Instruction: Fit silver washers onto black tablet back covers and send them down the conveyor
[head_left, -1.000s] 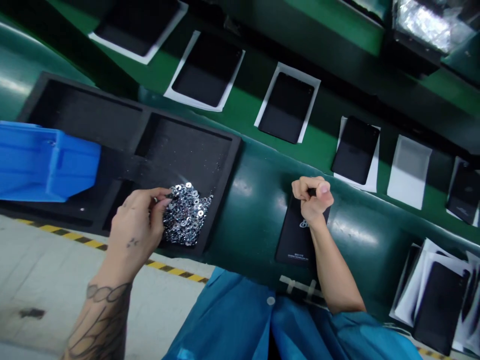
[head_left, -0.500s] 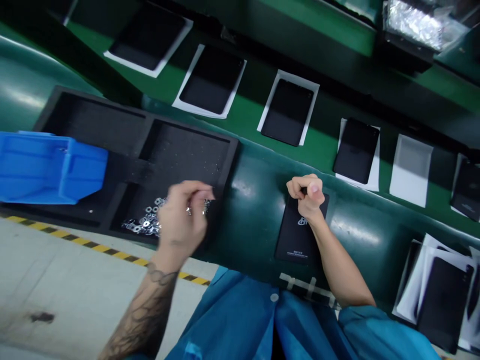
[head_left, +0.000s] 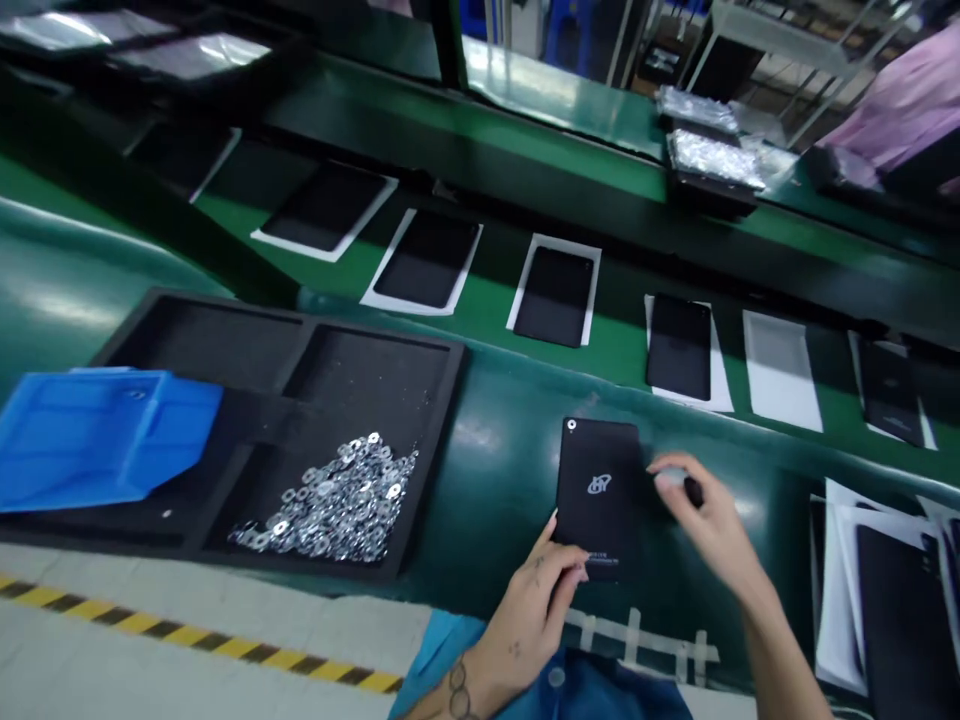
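A black tablet-shaped panel (head_left: 600,520) with a light logo lies on the green bench. At its upper left corner sits a small silver ring (head_left: 571,425). My left hand (head_left: 536,600) grips the panel's lower left edge, with fingertips on its side and lower face. My right hand (head_left: 709,520), just right of the panel, is closed round a small dark object (head_left: 694,491) whose kind I cannot tell. Loose silver washers (head_left: 345,500) lie heaped in the black compartment tray (head_left: 450,400) at the left.
A blue bin (head_left: 112,430) stands on the tray's left side. Behind the bench, a green belt (head_left: 487,290) carries dark panels (head_left: 555,295) on white sheets. Several more panels and sheets (head_left: 840,590) are stacked at the right. A pink sleeve (head_left: 907,100) shows at the upper right.
My left hand has moved right from the washers to the panel's lower left edge. My right hand has shifted right, off the panel, uncovering the ring. The view has tilted up.
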